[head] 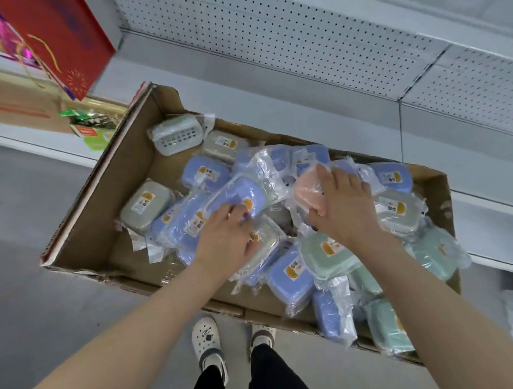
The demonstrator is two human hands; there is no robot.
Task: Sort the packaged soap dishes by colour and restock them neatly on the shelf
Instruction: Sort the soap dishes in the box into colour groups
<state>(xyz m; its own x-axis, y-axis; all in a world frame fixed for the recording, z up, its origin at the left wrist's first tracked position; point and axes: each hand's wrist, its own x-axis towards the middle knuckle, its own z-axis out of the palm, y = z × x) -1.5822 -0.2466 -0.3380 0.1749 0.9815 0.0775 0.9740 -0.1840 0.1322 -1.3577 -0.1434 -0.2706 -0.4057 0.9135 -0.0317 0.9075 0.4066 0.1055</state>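
Container: cardboard box [96,235], open at the top, standing on the grey floor [34,309] against the foot of the shelf [271,98].
Contents: soap dishes in clear plastic wrap with orange labels, heaped unsorted and mostly towards the right half of the box.
Blue stock: the most numerous colour; one long blue soap dish [230,198] lies slantwise on top of the heap near the centre.
Grey stock: a grey soap dish [145,205] lies at the left edge of the heap, apart from the rest.
Green stock: a green soap dish [326,253] lies below the right wrist, with more green ones at the right end.
White stock: a white slotted dish [177,134] leans in the far left corner.
Pink stock: one pink soap dish [306,189], on top of the heap at the centre.
Right hand [344,204]: clamped on the pink soap dish, thumb at its near edge and fingers over its far side.
Left hand [222,238]: palm down, fingertips resting on the long blue soap dish; cannot tell whether it grips.
Shelf: white, with a pegboard back [264,30]; no soap dishes on it.
Adjacent: red gift bag [58,34] at the upper left.
Person: white clogs [206,340], dark trousers, standing at the box's near side.
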